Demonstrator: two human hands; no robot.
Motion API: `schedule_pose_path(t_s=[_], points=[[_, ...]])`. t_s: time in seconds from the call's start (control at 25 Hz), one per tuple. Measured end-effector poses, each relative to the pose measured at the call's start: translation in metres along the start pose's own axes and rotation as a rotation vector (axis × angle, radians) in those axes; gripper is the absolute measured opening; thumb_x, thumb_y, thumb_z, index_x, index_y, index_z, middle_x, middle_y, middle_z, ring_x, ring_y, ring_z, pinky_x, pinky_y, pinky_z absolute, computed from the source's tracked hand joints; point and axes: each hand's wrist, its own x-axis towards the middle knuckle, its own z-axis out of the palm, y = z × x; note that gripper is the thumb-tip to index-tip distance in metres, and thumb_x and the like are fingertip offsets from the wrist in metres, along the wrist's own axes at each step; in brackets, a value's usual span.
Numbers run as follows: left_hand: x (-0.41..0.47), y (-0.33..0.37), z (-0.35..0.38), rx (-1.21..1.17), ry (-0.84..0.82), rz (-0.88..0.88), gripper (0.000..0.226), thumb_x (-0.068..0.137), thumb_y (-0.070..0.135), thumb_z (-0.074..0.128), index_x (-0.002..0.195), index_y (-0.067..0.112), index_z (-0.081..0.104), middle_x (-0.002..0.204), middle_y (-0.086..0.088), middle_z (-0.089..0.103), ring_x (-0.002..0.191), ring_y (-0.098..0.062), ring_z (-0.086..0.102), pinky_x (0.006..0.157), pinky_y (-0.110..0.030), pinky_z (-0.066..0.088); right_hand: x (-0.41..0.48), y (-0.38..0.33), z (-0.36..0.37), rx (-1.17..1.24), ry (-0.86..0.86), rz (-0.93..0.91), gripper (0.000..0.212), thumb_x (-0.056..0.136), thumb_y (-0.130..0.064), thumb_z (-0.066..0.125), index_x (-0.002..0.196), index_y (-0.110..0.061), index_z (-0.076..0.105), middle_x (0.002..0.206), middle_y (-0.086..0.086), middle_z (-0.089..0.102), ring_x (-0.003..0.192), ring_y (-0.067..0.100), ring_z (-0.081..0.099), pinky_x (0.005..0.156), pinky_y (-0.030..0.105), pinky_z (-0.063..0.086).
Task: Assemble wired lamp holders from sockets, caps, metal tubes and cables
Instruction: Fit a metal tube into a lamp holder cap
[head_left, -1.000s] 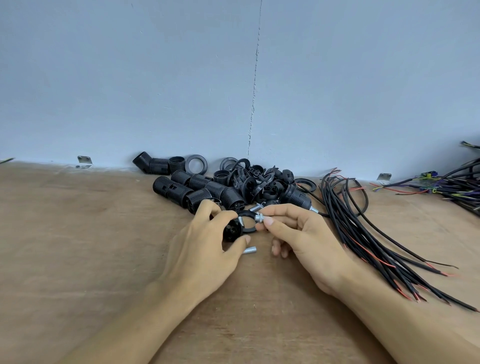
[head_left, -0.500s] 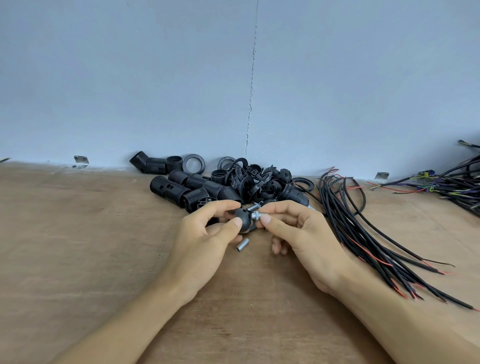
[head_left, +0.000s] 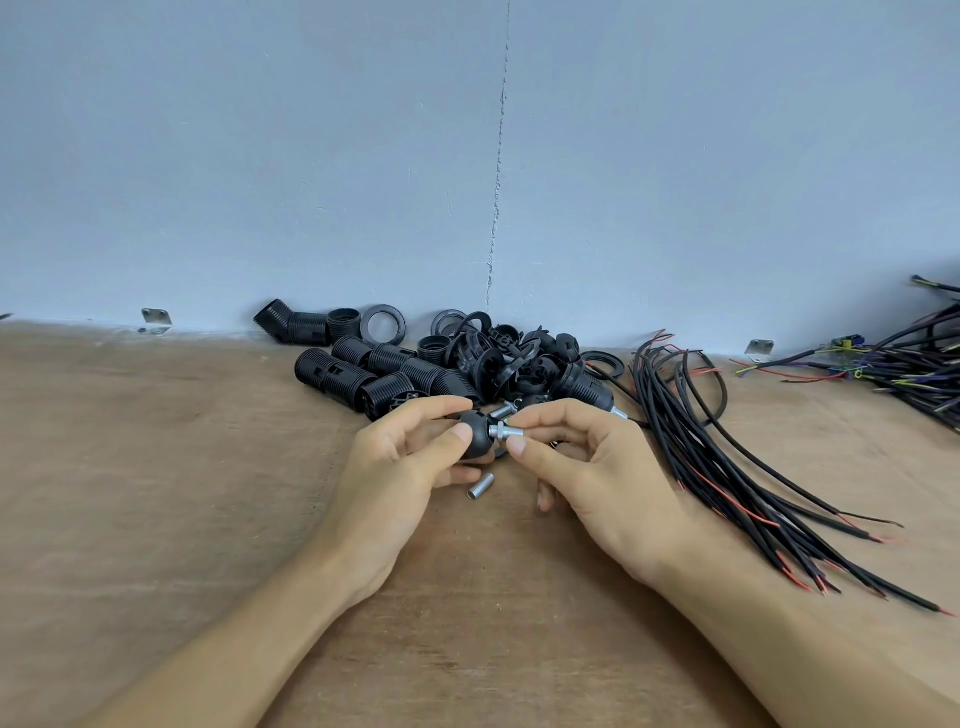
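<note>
My left hand (head_left: 400, 457) holds a black domed cap (head_left: 478, 439) between thumb and fingers, a little above the table. My right hand (head_left: 587, 467) pinches a threaded metal tube (head_left: 506, 431) with a nut on it; the tube sticks out of the cap's top toward the right. A loose metal tube (head_left: 480, 486) lies on the table just below the cap. Another tube (head_left: 503, 410) lies behind the hands. Black threaded sockets (head_left: 358, 376) and a heap of caps and rings (head_left: 498, 353) sit against the wall. A bundle of black cables (head_left: 727, 467) lies to the right.
The work surface is a brown wooden table (head_left: 156, 467) against a blue-grey wall (head_left: 311, 156). A second tangle of wires (head_left: 909, 369) lies at the far right. Small metal brackets (head_left: 156, 317) sit at the wall's foot.
The cap has been lifted off the table and turned, so the metal tube now sticks out of it toward my right hand. Both hands rose slightly and came closer together.
</note>
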Motion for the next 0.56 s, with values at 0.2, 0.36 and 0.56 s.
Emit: schedule_pose_path(t_s=[0.2, 0.36, 0.56], points=[[-0.0013, -0.0005, 0.0001, 0.017, -0.015, 0.012, 0.023, 0.083, 0.023, 0.07, 0.102, 0.031, 0.079, 0.099, -0.008, 0.079, 0.099, -0.027, 0.076, 0.079, -0.03, 0.061, -0.0015, -0.003, 0.0011, -0.059, 0.026, -0.006, 0.014, 0.09, -0.012, 0.075, 0.093, -0.025, 0.074, 0.09, -0.001, 0.075, 0.05, 0.012, 0.055, 0.051, 0.024, 0.05], [-0.0015, -0.0001, -0.0002, 0.01, -0.014, 0.014, 0.025, 0.08, 0.02, 0.072, 0.103, 0.028, 0.079, 0.098, -0.008, 0.079, 0.098, -0.028, 0.076, 0.081, -0.031, 0.061, -0.0023, -0.0049, 0.0015, -0.136, 0.044, -0.027, 0.007, 0.09, -0.019, 0.074, 0.089, -0.026, 0.074, 0.078, -0.007, 0.074, 0.049, 0.009, 0.053, 0.052, 0.022, 0.048], [-0.0034, 0.0009, 0.0012, 0.046, -0.036, 0.02, 0.026, 0.079, 0.019, 0.073, 0.102, 0.029, 0.079, 0.098, -0.003, 0.079, 0.097, -0.021, 0.076, 0.084, -0.033, 0.062, -0.0018, -0.0058, 0.0016, -0.243, 0.058, 0.004, 0.027, 0.094, -0.044, 0.065, 0.071, -0.032, 0.069, 0.065, -0.004, 0.069, 0.046, 0.004, 0.05, 0.051, 0.021, 0.044]])
